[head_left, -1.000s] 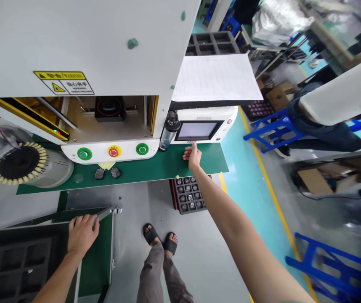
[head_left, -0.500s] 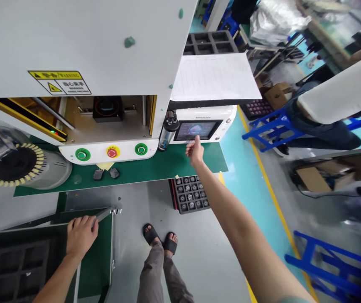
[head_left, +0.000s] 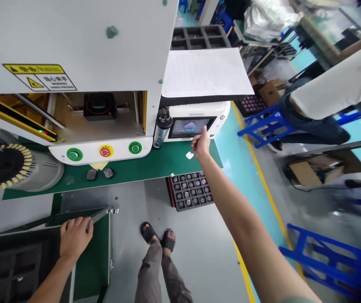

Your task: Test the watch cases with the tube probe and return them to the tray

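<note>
My right hand (head_left: 202, 145) reaches to the touch screen (head_left: 187, 127) of a white control box. One digit stretches up over the screen's right part, and the other fingers are curled in with nothing visible in them. Contact with the glass is hard to tell. A small white piece (head_left: 189, 155) lies on the green bench just left of this hand. At the lower left, my left hand (head_left: 75, 236) is closed over a grey metal bar (head_left: 99, 215) at the edge of a green-topped stand, beside a black compartment tray (head_left: 8, 269).
A white press machine (head_left: 101, 149) with round buttons holds a black square fixture (head_left: 99, 106). Two dark blocks (head_left: 108, 172) lie before it. A filled parts tray (head_left: 193, 195) stands on the floor below. Blue stools (head_left: 322, 256) and a seated person (head_left: 335, 80) are at right.
My right hand has shifted toward the right side of the screen, and the small white piece now shows beside it. My left hand keeps its place on the bar. The view has swung slightly.
</note>
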The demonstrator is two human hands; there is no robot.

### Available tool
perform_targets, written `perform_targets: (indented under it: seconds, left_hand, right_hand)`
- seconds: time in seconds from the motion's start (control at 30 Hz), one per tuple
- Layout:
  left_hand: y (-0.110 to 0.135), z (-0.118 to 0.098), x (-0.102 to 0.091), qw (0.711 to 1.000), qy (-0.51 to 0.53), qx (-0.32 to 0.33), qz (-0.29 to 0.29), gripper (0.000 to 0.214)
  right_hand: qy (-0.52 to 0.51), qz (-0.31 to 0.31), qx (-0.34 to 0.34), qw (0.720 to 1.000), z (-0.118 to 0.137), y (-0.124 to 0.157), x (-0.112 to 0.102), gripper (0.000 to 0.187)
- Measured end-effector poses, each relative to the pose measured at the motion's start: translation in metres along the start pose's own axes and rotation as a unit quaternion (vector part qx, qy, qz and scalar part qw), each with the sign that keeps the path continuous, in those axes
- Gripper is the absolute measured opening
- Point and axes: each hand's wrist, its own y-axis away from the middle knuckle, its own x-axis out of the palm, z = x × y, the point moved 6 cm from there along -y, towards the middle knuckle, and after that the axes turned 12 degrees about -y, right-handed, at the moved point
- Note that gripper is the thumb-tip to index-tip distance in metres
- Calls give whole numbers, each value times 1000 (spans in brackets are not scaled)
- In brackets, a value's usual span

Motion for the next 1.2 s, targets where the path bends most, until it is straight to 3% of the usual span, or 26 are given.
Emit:
perform_targets:
  seconds: [0.23, 0.73, 1.2]
  left_hand:
    - [-2, -1, -2, 1000, -14, -2, 6, 47]
    - [-2, 0, -6, 999, 37, -11, 14, 41]
    - [-2, 0, -4, 1000, 22, -9, 9, 42]
  right_hand:
    - [-15, -11, 1, 1000, 22, -12, -1, 66]
    - [-8, 5, 16, 1000, 19, -17, 5, 69]
    - [-16, 9, 14, 1000, 25, -24, 8, 67]
